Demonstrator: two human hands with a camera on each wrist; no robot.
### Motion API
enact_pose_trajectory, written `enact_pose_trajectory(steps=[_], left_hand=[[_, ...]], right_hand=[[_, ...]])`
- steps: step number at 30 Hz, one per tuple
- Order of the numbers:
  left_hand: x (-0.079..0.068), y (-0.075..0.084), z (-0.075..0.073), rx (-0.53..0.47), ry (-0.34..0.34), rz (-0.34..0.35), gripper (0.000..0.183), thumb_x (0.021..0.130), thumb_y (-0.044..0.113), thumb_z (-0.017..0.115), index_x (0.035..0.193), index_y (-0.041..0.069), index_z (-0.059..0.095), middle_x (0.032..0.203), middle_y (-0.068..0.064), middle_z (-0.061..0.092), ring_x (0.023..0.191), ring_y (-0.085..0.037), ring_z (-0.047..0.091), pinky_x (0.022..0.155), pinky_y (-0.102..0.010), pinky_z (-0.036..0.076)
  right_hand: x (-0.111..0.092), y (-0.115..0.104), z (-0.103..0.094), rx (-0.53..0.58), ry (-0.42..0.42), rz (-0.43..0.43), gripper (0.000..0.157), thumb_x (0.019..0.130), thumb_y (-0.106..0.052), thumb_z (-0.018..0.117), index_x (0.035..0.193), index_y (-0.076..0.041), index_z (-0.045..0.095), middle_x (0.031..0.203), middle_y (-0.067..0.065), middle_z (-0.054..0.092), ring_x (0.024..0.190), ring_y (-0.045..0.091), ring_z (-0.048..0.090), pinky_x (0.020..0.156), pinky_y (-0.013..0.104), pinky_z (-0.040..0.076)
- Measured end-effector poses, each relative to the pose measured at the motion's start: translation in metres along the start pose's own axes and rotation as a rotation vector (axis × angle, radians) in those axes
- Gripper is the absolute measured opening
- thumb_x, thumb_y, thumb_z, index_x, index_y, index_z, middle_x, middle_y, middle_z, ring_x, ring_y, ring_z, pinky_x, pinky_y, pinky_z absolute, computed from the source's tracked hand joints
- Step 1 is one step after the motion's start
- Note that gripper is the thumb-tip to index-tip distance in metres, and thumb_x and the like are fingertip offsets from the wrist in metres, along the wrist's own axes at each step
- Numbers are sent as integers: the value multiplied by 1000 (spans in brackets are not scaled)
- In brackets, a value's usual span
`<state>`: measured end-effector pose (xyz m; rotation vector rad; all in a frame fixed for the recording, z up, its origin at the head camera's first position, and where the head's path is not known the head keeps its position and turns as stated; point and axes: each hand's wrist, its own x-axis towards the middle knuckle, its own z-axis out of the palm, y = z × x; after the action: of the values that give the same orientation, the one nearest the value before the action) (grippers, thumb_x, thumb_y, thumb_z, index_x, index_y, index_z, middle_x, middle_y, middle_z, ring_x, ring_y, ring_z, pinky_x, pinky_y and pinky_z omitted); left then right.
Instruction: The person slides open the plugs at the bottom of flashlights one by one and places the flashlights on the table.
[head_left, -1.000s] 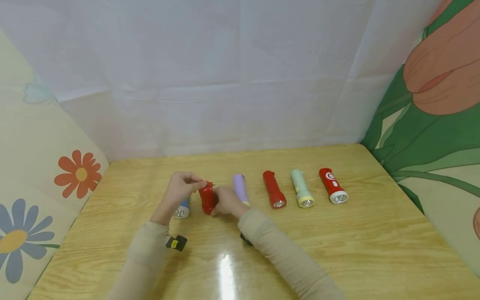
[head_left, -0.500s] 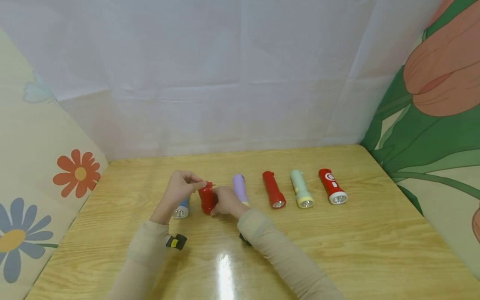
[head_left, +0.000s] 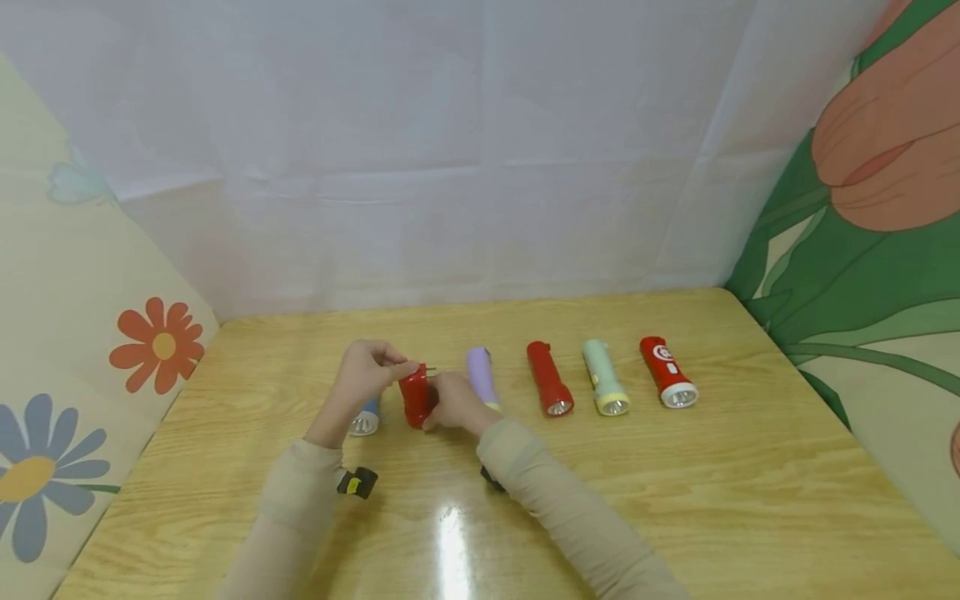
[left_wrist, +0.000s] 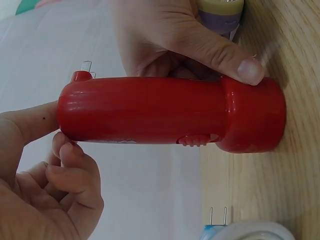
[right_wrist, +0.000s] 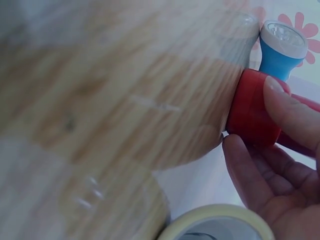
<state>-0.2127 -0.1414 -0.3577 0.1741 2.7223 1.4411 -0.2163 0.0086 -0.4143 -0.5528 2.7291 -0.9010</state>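
A red flashlight [head_left: 414,398] stands roughly upright between my hands, its wide head end down at the tabletop. My right hand [head_left: 456,404] grips it low down, the thumb lying across the head in the left wrist view. At the tail end, my left hand [head_left: 362,375] pinches the top with thumb and finger. Metal plug prongs [left_wrist: 86,66] stick out sideways near that tail. A ribbed slide switch [left_wrist: 194,140] shows on the body. Close by on the left, a blue flashlight [right_wrist: 280,62] with a white head is partly hidden behind my left hand in the head view.
A purple flashlight [head_left: 481,375] lies right of my right hand, its head partly covered. Further right lie another red flashlight [head_left: 549,379], a pale green one [head_left: 604,375] and a red-and-white one [head_left: 667,371]. The wooden table [head_left: 712,492] ends at a white cloth backdrop [head_left: 480,167].
The head view has shifted very slightly. Both hands keep their hold on the red flashlight, with the left thumb moved a little at its top and the prongs showing slightly more.
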Motion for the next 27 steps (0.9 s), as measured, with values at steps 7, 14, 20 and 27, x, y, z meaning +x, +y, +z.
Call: enact_pose_trajectory(steps=[7, 14, 20, 27], left_hand=[[-1, 0, 0, 0, 5, 3, 16, 77, 14, 72, 79, -1, 66, 66, -5, 61, 63, -17, 51, 56, -27, 40], [0, -1, 0, -8, 1, 5, 18, 77, 16, 72, 80, 0, 66, 67, -5, 61, 63, -17, 51, 56, -27, 40], [0, -2, 1, -5, 5, 10, 18, 77, 16, 72, 80, 0, 65, 67, -5, 61, 63, -17, 50, 56, -27, 40], [0, -1, 0, -8, -1, 6, 18, 77, 17, 72, 81, 0, 65, 67, -5, 61, 64, -17, 51, 56, -27, 40]], right_hand=[[-1, -1, -1, -22, 4, -6, 45, 60, -8, 83, 101, -6, 66, 95, 6, 67, 87, 18, 61, 86, 28, 46], [-1, -2, -1, -31, 16, -6, 43, 59, -9, 83, 98, -6, 66, 91, 6, 68, 83, 17, 61, 82, 27, 47], [-1, -2, -1, -21, 10, 3, 45, 59, -8, 83, 100, -6, 66, 93, 6, 67, 85, 18, 61, 83, 28, 46], [-1, -4, -1, -19, 0, 24, 44, 60, -8, 82, 100, -5, 66, 94, 6, 67, 86, 18, 61, 84, 29, 46]])
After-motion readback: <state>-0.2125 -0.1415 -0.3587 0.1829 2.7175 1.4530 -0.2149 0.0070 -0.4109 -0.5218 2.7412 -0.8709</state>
